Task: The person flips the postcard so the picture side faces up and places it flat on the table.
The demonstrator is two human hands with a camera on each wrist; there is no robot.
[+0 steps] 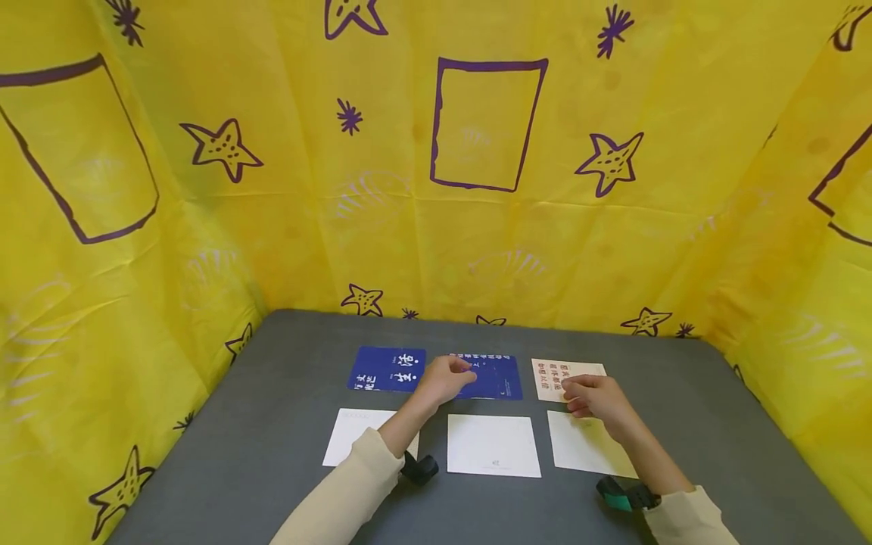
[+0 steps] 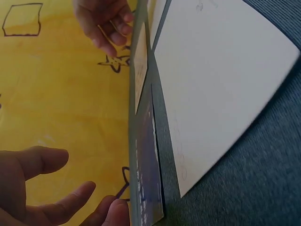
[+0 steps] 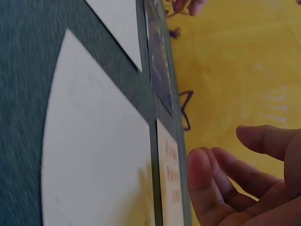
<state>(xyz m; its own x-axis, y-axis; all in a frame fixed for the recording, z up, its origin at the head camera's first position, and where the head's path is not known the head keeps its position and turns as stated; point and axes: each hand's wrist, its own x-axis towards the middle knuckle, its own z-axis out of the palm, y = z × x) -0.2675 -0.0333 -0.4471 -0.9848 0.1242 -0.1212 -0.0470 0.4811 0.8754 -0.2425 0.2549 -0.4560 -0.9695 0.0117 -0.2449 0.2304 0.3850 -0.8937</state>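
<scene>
We hover left hand (image 1: 446,378), fingers loose, holding nothing, over middle blue card (image 1: 492,376); right hand (image 1: 594,401) relaxed, nothing held, by cream card (image 1: 555,376). Pinch card edge cleanly, lift flat off worktop (image 1: 272,393).

Both forearms in cream sleeves reach toward twelve o'clock, the left hand (image 1: 444,378) angled toward one o'clock with fingers loosely curled and holding nothing, the right hand (image 1: 594,400) angled toward eleven o'clock, palm down, its fingers likewise loosely bent.
</scene>
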